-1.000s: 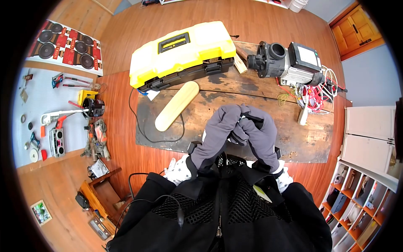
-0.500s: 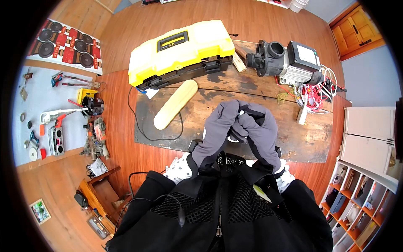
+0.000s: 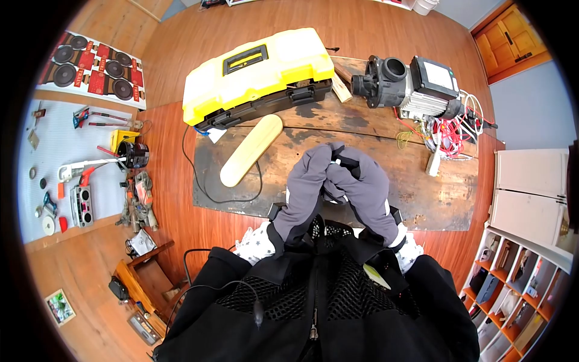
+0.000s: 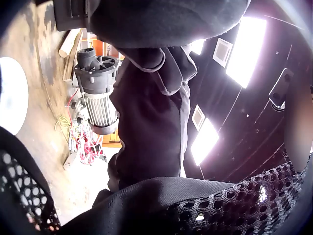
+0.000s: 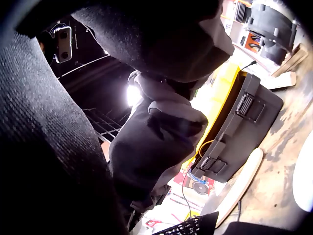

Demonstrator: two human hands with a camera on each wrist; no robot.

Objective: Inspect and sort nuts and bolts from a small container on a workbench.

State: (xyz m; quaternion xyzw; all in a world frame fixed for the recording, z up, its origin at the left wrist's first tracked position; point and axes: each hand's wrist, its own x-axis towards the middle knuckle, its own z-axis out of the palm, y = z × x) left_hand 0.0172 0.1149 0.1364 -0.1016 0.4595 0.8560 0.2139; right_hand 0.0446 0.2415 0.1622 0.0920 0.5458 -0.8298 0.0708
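Both hands wear grey and black gloves and meet in front of the chest, over the table's near part. The left hand [image 3: 306, 181] and the right hand [image 3: 365, 184] have bent fingers pressed together. Between the fingertips shows a bit of a small pale thing [image 3: 338, 161]; the gloves cover the rest, and its kind cannot be told. In the left wrist view the right hand [image 4: 154, 107] stands with curled fingers under the left hand [image 4: 171, 24]. The right wrist view has the left hand's folded fingers [image 5: 178, 115] against the right hand [image 5: 161, 41].
On the wooden table [image 3: 434, 199] lie a yellow and black toolbox [image 3: 259, 81], a pale rounded board [image 3: 251, 151] with a black cable beside it, wood pieces [image 3: 341, 88], a pump with motor [image 3: 410, 87] and tangled wires [image 3: 449, 136]. Shelves [image 3: 512, 289] stand right.
Both hands have shifted slightly left, still together, and their fingers have changed position a little against each other. The objects on the table rest as before.
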